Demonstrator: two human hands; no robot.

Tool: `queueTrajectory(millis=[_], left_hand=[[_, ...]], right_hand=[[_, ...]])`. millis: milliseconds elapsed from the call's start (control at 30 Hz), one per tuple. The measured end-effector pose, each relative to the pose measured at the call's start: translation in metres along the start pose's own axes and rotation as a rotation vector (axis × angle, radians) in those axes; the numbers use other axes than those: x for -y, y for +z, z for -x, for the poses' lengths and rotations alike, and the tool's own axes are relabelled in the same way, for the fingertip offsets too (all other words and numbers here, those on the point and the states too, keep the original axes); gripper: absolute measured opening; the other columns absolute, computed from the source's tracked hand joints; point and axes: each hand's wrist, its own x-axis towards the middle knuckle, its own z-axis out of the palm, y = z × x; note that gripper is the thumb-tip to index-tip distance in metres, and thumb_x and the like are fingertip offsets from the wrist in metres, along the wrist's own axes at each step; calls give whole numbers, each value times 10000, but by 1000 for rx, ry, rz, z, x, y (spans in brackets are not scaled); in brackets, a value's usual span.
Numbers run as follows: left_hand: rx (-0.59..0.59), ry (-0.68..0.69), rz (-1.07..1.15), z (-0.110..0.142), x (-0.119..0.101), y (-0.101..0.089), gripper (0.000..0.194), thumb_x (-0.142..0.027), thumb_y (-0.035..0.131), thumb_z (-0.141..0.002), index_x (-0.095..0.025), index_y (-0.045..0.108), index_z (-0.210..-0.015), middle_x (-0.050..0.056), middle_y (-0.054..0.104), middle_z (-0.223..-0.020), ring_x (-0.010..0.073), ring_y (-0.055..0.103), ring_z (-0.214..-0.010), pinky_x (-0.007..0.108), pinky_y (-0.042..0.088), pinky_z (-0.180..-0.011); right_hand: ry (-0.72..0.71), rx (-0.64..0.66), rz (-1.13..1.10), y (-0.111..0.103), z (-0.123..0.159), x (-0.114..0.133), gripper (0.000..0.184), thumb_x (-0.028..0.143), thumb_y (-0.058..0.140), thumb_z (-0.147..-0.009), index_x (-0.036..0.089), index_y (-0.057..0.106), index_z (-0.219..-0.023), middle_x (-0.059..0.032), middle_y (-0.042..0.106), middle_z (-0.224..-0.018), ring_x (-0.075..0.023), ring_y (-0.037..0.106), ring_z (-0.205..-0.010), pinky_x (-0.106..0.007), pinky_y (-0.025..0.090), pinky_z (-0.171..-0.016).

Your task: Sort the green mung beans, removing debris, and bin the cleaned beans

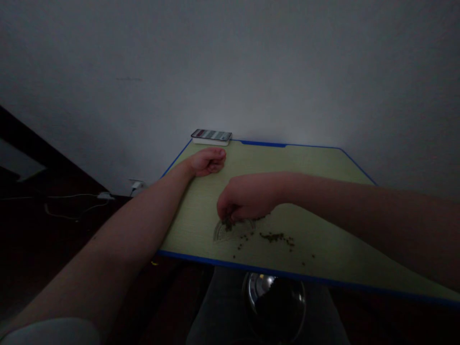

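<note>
My left hand [209,162] rests on the far left part of the pale green tabletop [305,160], its fingers curled into a loose fist with nothing visible in it. Over a clear, half-round plastic protractor [220,234], my right hand [247,196] points down with fingers pinched together. A few small dark bits show at its fingertips; what lies between the fingers is hidden. Small brown, seed-like pieces [275,237] are scattered on the table to the right of the protractor, some lying beside its edge.
A phone [212,135] lies on a white box [210,142] at the far left corner. Blue edging [230,263] borders the table. Below the near edge, a shiny metal bowl [257,283] with dark contents sits on my lap. A wall stands behind; a charger [136,186] and cables are at left.
</note>
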Motion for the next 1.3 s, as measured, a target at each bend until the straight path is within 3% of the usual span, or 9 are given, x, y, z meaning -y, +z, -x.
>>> queueTrajectory(millis=[867,1300], left_hand=[[41,9,-6,-3,0,-2,328,-228,758,-713,-162,459,-595,-69,311,-510,43,277,-378,138,209,-333],[7,0,4,-2,-1,2,304,-196,728,-725,-163,457,-591,-62,323,-512,44,285,-377,131,214,-326]], right_hand=[[-17,20,111,-1,4,5,272,104,604,-833,160,768,-1043,-35,776,-928,-164,627,-748,-278,408,-679],[59,17,70,1,14,6,285,106,622,-831,171,758,-1073,-35,781,-965,-158,655,-790,-274,425,-712]])
